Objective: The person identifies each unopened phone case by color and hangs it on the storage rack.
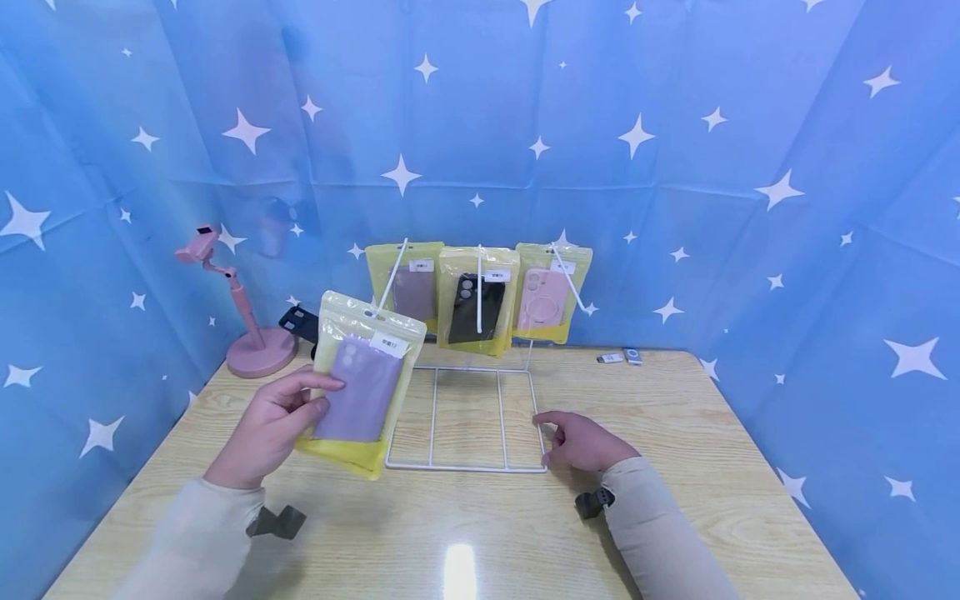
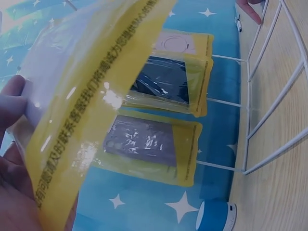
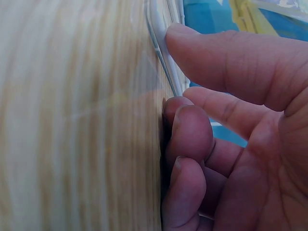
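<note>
In the head view my left hand (image 1: 273, 421) pinches a yellow-and-clear zip pouch (image 1: 360, 454) by its left side, with a purple phone case (image 1: 358, 390) inside. The pouch's top hole lines up with the front tip of the left hook (image 1: 392, 277). On the white wire rack (image 1: 467, 469), pouches with a purplish case (image 1: 414, 293), a black case (image 1: 465, 312) and a pink case (image 1: 542, 298) hang at the back. My right hand (image 1: 588, 442) grips the right wire of the rack's base, thumb and curled fingers beside the wire in the right wrist view.
A pink stand (image 1: 261, 354) is at the back left, with a black object (image 1: 300, 322) beside it. Two small USB-stick-like items (image 1: 632, 357) lie at the back right. The left wrist view shows a blue cylinder (image 2: 214, 215) near the rack. A starry blue curtain (image 1: 480, 100) surrounds the table.
</note>
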The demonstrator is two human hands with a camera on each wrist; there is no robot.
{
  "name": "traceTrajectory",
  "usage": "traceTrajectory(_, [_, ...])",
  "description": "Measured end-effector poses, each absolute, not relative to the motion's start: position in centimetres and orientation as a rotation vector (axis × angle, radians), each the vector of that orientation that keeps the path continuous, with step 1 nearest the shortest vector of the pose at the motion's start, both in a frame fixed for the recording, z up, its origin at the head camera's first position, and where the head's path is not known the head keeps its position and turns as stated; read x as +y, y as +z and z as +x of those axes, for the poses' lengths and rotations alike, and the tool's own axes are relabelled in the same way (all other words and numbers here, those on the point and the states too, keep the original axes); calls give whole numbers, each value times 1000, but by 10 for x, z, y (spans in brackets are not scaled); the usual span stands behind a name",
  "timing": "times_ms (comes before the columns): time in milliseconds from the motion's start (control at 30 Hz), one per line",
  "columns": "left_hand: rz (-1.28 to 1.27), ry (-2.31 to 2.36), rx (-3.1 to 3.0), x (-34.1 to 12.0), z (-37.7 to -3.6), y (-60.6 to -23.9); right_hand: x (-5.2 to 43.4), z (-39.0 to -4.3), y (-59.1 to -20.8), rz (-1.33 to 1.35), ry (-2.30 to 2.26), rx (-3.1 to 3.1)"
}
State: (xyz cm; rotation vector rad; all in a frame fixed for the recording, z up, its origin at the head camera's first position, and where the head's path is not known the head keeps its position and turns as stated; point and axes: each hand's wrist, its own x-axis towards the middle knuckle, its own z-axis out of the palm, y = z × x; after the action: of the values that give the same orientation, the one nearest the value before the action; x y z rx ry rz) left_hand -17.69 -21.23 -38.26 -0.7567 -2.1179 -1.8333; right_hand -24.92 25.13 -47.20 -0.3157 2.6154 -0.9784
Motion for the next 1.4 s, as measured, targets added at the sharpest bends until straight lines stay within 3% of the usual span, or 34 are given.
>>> traceTrajectory(700, [-555, -1903, -2173, -189, -197, -394, 253, -250, -473, -334, -990, 2600])
traceTrajectory(1400, [-398, -1871, -2195, -170, -242, -392, 253, -247, -472, -315, -990, 2607])
